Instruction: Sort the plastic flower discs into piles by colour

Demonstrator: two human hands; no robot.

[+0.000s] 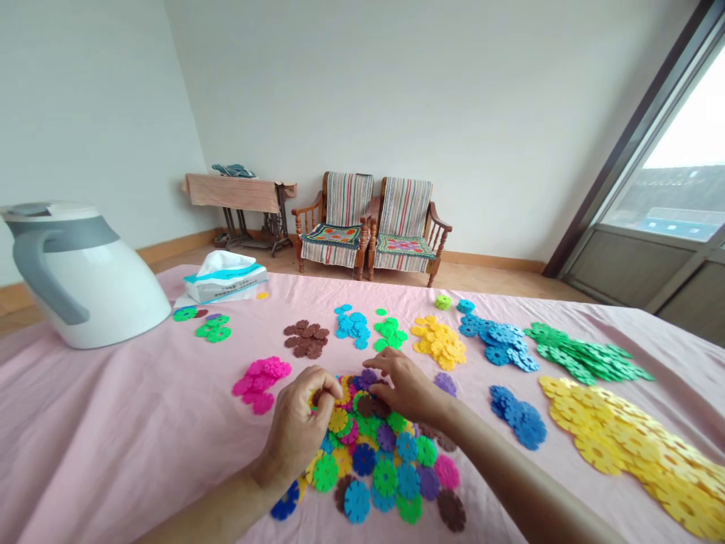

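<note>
Left hand (297, 431): fingers (329, 391) pinch a disc (318, 397)
Right hand (411, 389): fingers (378, 364) spread on pile (374, 453)
Open room: pink cloth (113, 423), left of pile
Room: chairs (371, 227) by wall (362, 113)

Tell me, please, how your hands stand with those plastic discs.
Left hand, right hand both touching mixed-colour plastic discs. Nothing in the way.

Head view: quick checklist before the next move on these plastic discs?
Left hand holding a disc: cannot tell, its fingers hide what is there.
Right hand on the mixed disc heap: ok, fingertips touching it.
Pink discs apart from the heap: ok.
Brown discs all one colour: ok.
Yellow discs apart from green discs: cannot tell, edges nearly meet.
White jug clear of both hands: ok.
</note>
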